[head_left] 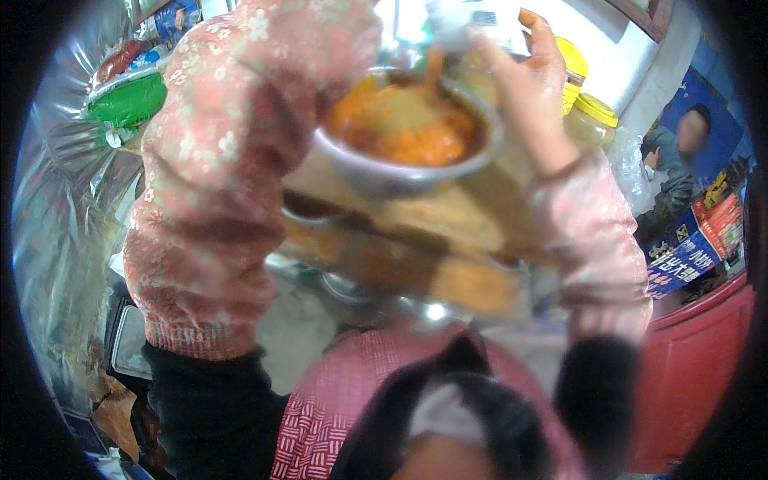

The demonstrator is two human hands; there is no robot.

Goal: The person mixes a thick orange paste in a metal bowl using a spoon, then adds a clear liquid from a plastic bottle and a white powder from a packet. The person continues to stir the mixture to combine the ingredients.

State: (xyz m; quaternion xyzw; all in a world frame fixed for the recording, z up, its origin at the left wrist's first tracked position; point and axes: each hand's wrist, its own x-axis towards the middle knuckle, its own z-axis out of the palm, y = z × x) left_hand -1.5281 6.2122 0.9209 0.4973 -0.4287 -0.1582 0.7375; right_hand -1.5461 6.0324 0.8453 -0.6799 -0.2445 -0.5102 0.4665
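Note:
A metal bowl [400, 182] stands on a wooden board [448, 212], holding orange-red food [420, 144] with a paler brown, powdery-looking patch on top. Above its far rim, my right hand [532, 84] grips a whitish packet [480, 24] between thumb and fingers; motion blurs the packet. An orange-brown strip [434, 74] stands between the packet and the food, too smeared to name. My left arm, in a pink flowered oversleeve [216, 160], reaches over the bowl's left side. The left hand itself lies out of sight past the sleeve.
Yellow-lidded jars [592, 116] stand beyond my right wrist. At the far left sits a green package [128, 100] near clear plastic sheeting [60, 232]. A seated person [672, 168] is at the right, beyond a red cabinet [692, 368]. A wooden edge runs between me and the bowl.

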